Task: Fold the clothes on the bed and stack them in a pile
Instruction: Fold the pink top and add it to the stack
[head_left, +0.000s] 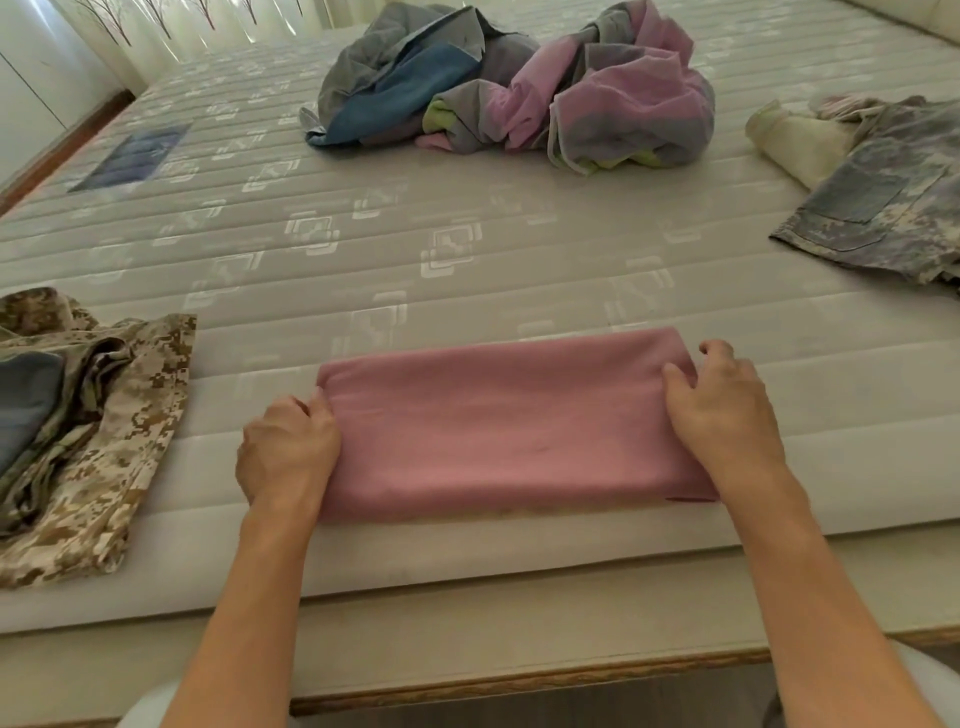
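A pink garment (498, 426) lies folded into a flat rectangle near the front edge of the mattress (395, 260). My left hand (285, 447) grips its left end, fingers curled under the edge. At the right end, my right hand (722, 405) rests with its fingers closed over the far corner. A tan camouflage garment (104, 441) lies folded at the left with a grey-blue piece on top of it. A blue-grey camouflage garment (883, 202) lies at the right. At the back a crumpled heap of pink, grey and blue cloth (514, 88) sits unfolded.
A rolled cream cloth (800, 140) lies beside the blue-grey camouflage garment. A dark blue label patch (135, 156) is sewn into the mattress at the left. Curtains (171, 21) hang behind the bed. The wooden bed frame edge (519, 675) runs below the mattress.
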